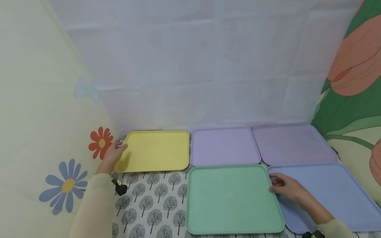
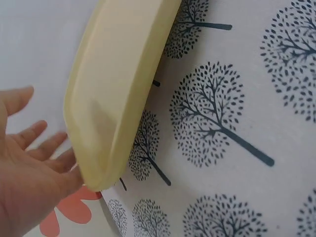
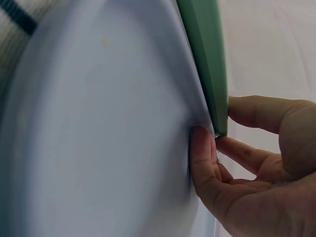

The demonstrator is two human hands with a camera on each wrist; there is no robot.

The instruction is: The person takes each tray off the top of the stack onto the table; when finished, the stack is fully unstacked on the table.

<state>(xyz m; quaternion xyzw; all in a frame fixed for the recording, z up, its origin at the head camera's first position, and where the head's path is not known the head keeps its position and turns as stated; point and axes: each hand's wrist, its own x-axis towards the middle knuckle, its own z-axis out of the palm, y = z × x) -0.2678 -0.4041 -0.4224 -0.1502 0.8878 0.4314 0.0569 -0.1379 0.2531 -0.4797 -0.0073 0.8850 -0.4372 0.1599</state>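
My left hand (image 1: pixel 112 154) is at the left edge of the yellow tray (image 1: pixel 157 150). In the left wrist view its fingertips meet the yellow tray's (image 2: pixel 111 98) side, the fingers nearly straight and the thumb held apart. At the right edge of the green tray (image 1: pixel 232 200) is my right hand (image 1: pixel 287 187), lying over the blue tray (image 1: pixel 330 195). In the right wrist view, thumb and finger pinch the green tray's (image 3: pixel 207 64) rim, while another fingertip sits against the blue tray (image 3: pixel 118 123). The exact contact is partly hidden.
Two purple trays, one light (image 1: pixel 224 147) and one darker (image 1: pixel 293 143), lie in the back row against a pale hanging sheet (image 1: pixel 190 66). A tree-print cloth (image 1: pixel 151 205) covers the table. Flower-patterned hangings (image 1: pixel 68 185) flank both sides.
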